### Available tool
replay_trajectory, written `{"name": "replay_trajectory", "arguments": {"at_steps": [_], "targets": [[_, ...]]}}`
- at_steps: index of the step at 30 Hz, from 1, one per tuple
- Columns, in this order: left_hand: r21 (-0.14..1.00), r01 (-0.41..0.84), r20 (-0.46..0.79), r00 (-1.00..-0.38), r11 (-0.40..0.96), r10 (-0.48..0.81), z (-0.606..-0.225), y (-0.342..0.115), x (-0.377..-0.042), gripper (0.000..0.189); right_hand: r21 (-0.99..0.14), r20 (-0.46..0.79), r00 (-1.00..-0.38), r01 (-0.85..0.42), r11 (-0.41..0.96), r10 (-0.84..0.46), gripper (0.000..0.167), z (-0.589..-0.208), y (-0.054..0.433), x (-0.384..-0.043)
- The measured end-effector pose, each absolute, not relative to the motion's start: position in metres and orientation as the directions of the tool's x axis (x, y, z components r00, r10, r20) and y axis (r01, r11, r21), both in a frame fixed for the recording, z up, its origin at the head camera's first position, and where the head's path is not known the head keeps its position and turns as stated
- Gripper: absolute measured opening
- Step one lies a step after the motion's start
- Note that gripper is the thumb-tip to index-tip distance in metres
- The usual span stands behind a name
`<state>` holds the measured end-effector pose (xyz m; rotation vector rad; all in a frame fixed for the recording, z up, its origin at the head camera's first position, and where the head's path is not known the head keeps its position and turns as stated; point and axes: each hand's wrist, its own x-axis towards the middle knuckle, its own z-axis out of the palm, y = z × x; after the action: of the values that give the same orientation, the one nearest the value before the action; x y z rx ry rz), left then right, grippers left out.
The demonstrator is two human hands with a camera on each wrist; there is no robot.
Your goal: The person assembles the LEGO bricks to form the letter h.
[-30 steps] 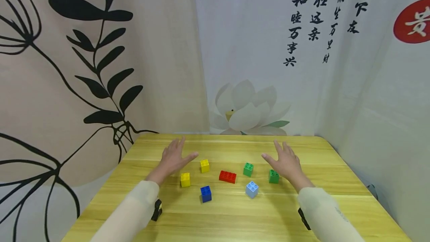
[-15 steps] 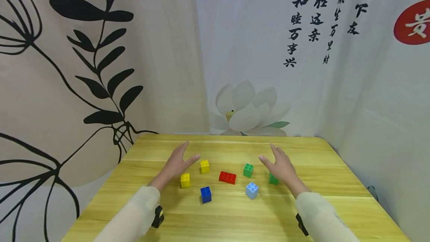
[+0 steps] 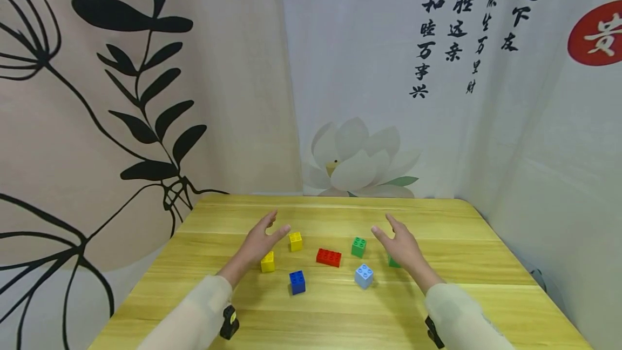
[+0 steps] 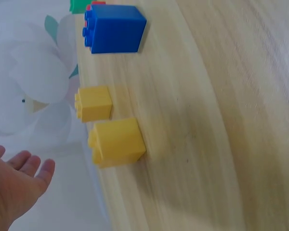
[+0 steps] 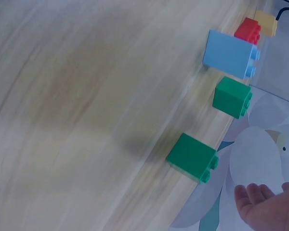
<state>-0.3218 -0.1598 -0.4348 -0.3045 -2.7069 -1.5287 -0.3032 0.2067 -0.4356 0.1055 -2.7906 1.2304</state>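
My left hand hovers over the table with fingers extended and nothing held. It is nearest two yellow building bricks, a front one partly hidden behind the wrist and a farther one. Across the table my right hand hovers likewise, holding nothing, and mostly covers one green brick. Another green brick stands to its left. Between the hands lie a longer red brick, a dark blue brick and a light blue brick. Both wrist views show a gap between hand and bricks.
The bricks stand apart on a light wooden table. Behind it hangs a printed curtain with leaves, a lotus and characters. A pale curtain runs along the right side.
Both hands have drawn slightly inward and toward the body. The right hand now covers more of the right green brick, and the left wrist overlaps the front yellow brick. The bricks have stayed put.
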Motion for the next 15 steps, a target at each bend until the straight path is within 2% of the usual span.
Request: {"name": "replay_trajectory", "arguments": {"at_steps": [15], "targets": [[0.894,0.168,0.113,-0.982,0.416,0.153,-0.449,-0.149,-0.299,0.07,-0.829,0.111,-0.994,-0.079,0.554,0.024,0.074,-0.45,0.2,-0.291]]}}
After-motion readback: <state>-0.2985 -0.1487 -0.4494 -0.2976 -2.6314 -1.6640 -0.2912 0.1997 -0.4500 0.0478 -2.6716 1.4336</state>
